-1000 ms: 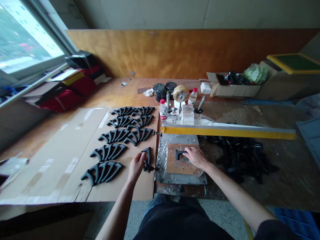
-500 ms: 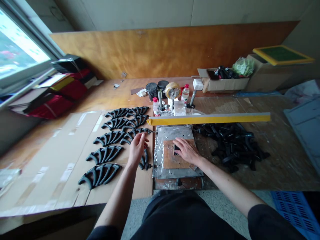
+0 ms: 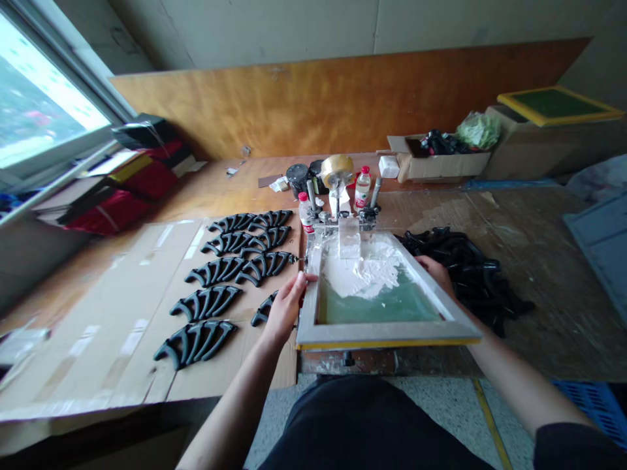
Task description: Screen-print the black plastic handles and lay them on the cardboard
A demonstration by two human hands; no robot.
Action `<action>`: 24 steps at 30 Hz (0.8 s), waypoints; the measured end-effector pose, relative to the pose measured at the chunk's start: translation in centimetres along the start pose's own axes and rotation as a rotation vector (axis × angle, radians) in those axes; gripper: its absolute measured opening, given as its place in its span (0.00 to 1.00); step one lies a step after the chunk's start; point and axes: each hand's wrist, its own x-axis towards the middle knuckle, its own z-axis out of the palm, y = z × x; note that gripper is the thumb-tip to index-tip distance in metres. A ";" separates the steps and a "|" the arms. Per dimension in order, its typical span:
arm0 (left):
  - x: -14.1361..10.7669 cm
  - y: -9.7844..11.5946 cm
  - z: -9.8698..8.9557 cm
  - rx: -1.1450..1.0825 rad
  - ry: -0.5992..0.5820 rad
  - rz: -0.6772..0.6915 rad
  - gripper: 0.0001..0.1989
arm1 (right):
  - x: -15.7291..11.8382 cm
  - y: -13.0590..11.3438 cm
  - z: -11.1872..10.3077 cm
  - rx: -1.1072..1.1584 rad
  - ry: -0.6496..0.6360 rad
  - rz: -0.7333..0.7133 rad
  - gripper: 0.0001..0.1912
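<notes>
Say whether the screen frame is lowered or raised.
Lowered: the screen frame covers the press bed, with the left hand and right hand on its sides.

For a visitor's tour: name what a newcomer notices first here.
Raised at centre, a screen-printing frame shows green mesh smeared with white ink, held by the left hand and right hand. To its left, rows of curved black parts lie on cardboard; to its right, similar parts sit heaped on the bench.
</notes>
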 end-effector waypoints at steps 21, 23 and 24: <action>2.0 -13.2 0.9 0.336 -0.054 -0.125 0.31 | -0.5 -7.7 4.7 -0.218 -0.462 -0.861 0.06; 2.0 -13.1 0.9 0.333 -0.056 -0.124 0.31 | 0.0 -7.8 4.3 -0.177 -0.498 -0.825 0.05; 2.0 -13.0 0.9 0.327 -0.060 -0.125 0.32 | 0.4 -7.9 4.3 -0.166 -0.479 -0.773 0.05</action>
